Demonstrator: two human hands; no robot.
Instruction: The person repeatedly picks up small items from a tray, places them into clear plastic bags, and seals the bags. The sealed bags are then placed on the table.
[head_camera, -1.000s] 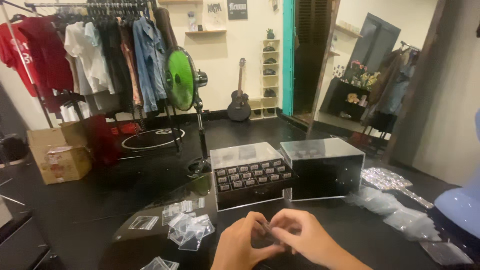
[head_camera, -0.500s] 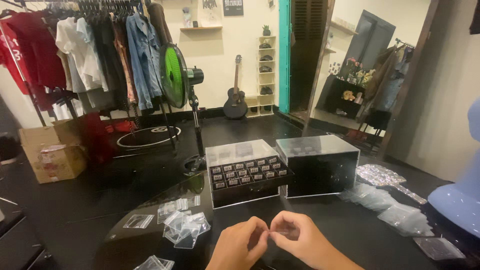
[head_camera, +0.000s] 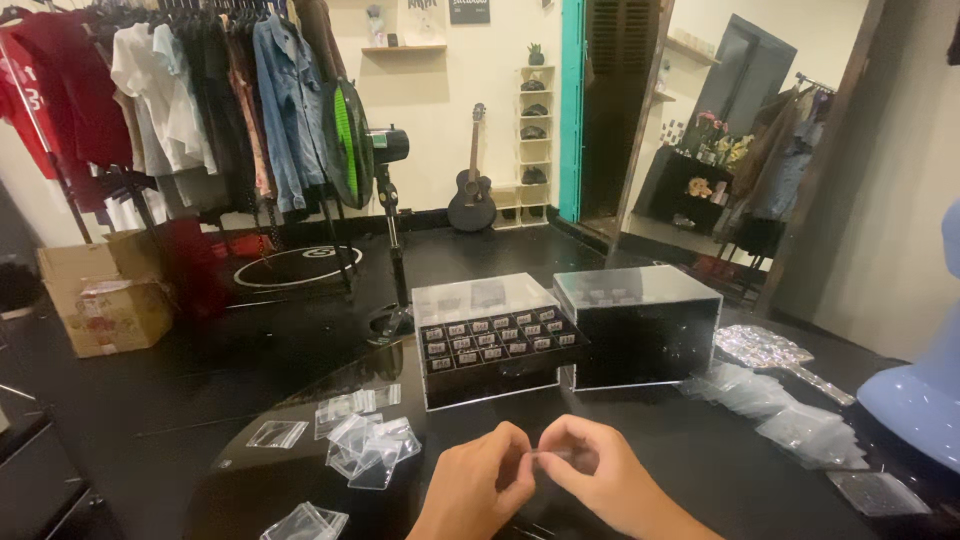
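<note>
My left hand (head_camera: 478, 487) and my right hand (head_camera: 592, 478) meet low in the view, above a dark glass table (head_camera: 650, 440). Between their fingertips they pinch a small clear plastic bag (head_camera: 548, 457). Just beyond them stands a clear acrylic box (head_camera: 492, 335) whose open drawer shows rows of small dark compartments. A second, shut acrylic box (head_camera: 640, 322) stands to its right. Several empty clear bags (head_camera: 368, 442) lie to the left of my hands.
More clear bags (head_camera: 790, 420) are heaped at the right, near a pale blue rounded form (head_camera: 925, 395). Behind the table are a standing fan (head_camera: 360, 150), a clothes rack (head_camera: 170, 100), cardboard boxes (head_camera: 105, 295), a guitar (head_camera: 472, 190) and a white shelf.
My hands stay together on the small bag with the fingers shifting slightly. The view has drifted a little; nothing on the table has moved.
</note>
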